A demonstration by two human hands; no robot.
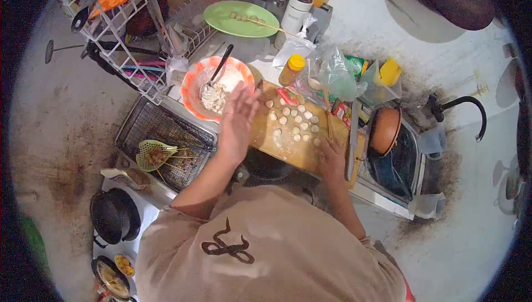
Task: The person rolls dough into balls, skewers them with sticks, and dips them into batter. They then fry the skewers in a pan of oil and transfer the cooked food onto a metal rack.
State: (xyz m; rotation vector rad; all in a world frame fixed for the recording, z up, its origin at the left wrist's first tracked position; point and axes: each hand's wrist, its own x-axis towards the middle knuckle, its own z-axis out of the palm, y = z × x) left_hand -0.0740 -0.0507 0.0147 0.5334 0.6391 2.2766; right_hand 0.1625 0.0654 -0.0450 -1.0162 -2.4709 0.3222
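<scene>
My left hand (pixel 239 119) is open, its fingers stretched out at the right edge of an orange-and-white bowl (pixel 187 83). Inside the bowl are white flour-like powder, pale lumps of dough and a black-handled spoon (pixel 224 62). My right hand (pixel 333 156) is low over the right part of a wooden cutting board (pixel 260 127), its fingers closed around the lower end of thin wooden skewers (pixel 330 122). Several small, pale, floured dough balls (pixel 298 119) lie scattered on the board. A knife (pixel 352 141) lies just right of my right hand.
A green plate (pixel 221 16) with a skewer of balls stands at the back, near a yellow-capped jar (pixel 292 69) and plastic bags (pixel 335 74). To the left are a wire rack (pixel 149 24) and a green strainer (pixel 149 155); at right, a sink (pixel 410 158) with a clay-coloured pot (pixel 386 130).
</scene>
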